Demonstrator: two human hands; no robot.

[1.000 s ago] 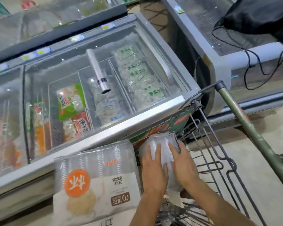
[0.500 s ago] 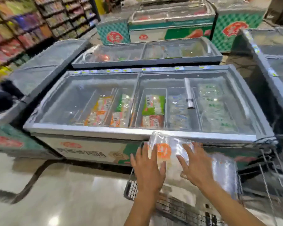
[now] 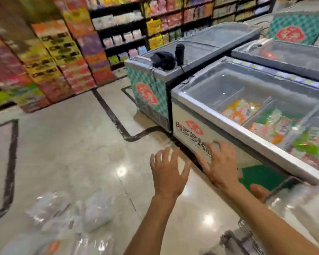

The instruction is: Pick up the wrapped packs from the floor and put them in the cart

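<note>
Several clear wrapped packs (image 3: 92, 212) lie blurred on the shiny floor at the lower left, one with an orange label (image 3: 52, 247). My left hand (image 3: 168, 173) hovers over the floor with its fingers spread and nothing in it. My right hand (image 3: 219, 164) is beside it, also spread and holding nothing, in front of the freezer's white side. The wire cart (image 3: 247, 234) shows only at the bottom right, with a wrapped pack (image 3: 298, 205) inside it. The packs on the floor are to the left of and below both hands.
A glass-topped chest freezer (image 3: 217, 115) with frozen food stands close on the right, more freezers behind it. A black bag (image 3: 163, 60) and a black bottle (image 3: 179, 53) rest on the far one. Stacked goods and shelves line the left and back. Open floor lies between.
Both hands let go of the pack in the cart and came out with nothing in them. My view swung left from the cart and freezer towards the floor, bringing the packs there into sight.
</note>
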